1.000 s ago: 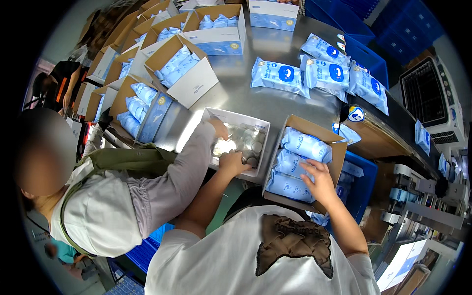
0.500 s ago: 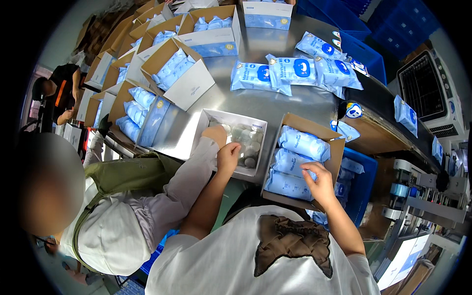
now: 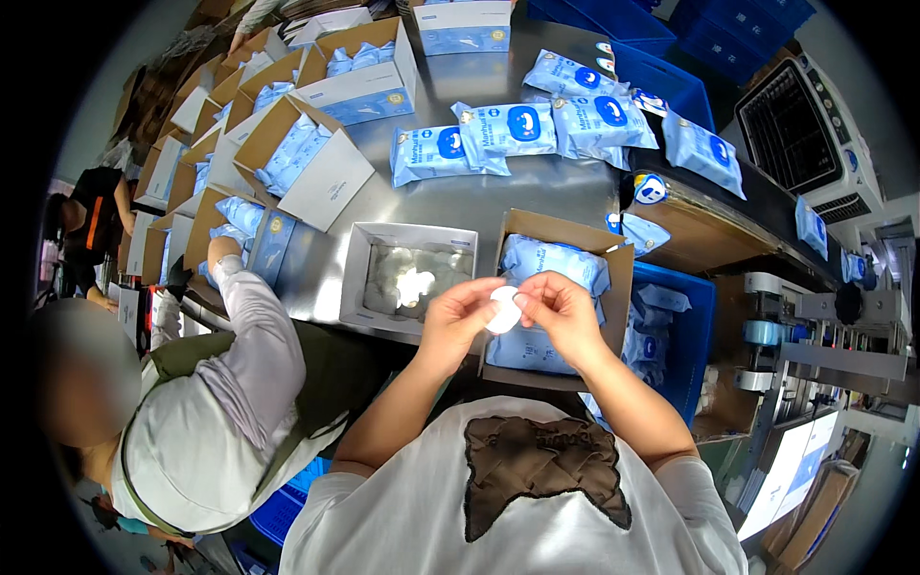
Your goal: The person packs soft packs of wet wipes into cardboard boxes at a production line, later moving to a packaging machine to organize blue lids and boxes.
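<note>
Currently one white disc [image 3: 503,310], round, flat and plain on the side seen, is held up between both hands, above an open brown-lined carton [image 3: 618,287]. Left hand [image 3: 458,321]: thumb and fingertips pinching the disc at its left edge. Right hand [image 3: 563,314]: thumb and forefinger pinching its right edge; fingertips of the two hands nearly meet. Carton below holds pale-blue soft packs [image 3: 551,262] lying side by side; at least two seen, exact count hidden by the hands. Just left of it, a white box [image 3: 383,324] contains a layer of round silvery pieces, too many and too glared to count. To the right, a blue crate [image 3: 707,331] holds at least two more blue packs. Farther left, a co-worker's hand [image 3: 223,251] reaches into a tilted carton [image 3: 272,251] of similar packs; its grip cannot be told. Beyond, on the steel table [image 3: 383,203]: at least four labelled packs [image 3: 508,129], overlapping in a group; upper left, at least four open cartons [image 3: 326,182] with blue packs inside. On the black belt [image 3: 767,209], at least two packs.
</note>
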Tool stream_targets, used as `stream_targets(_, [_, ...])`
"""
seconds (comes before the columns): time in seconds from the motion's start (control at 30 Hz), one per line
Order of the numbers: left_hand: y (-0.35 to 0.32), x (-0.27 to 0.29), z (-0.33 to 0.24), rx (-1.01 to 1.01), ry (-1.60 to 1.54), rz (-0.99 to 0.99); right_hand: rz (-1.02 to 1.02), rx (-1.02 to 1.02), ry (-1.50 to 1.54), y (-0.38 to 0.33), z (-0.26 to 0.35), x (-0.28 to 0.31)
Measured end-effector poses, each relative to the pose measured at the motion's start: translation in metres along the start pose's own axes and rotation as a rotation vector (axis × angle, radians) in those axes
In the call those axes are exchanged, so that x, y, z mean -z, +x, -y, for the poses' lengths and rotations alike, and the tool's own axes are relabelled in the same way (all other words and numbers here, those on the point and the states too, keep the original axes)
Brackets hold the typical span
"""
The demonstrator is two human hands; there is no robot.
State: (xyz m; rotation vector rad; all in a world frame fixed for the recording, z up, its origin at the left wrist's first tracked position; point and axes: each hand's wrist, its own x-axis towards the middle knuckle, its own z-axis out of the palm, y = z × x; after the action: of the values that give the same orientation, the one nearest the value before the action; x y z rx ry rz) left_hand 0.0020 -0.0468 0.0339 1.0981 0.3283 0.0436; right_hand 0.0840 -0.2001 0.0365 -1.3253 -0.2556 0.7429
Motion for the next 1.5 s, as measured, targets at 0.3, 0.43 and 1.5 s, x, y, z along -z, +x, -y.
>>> stream_targets(0.3, [0.013,-0.016,0.026,0.142,0.119,0.068,-0.146,-0.074,0.017,-0.017,-0.003,0.035])
stream_targets(0.43, [0.016,-0.018,0.034,0.081,0.275,0.051,-0.161,-0.049,0.022,-0.022,-0.005,0.034])
stream_targets(1.5, [-0.023,0.053,0.129,0.061,1.345,0.213,-0.268,-0.467,0.068,0.020,-0.005,0.189])
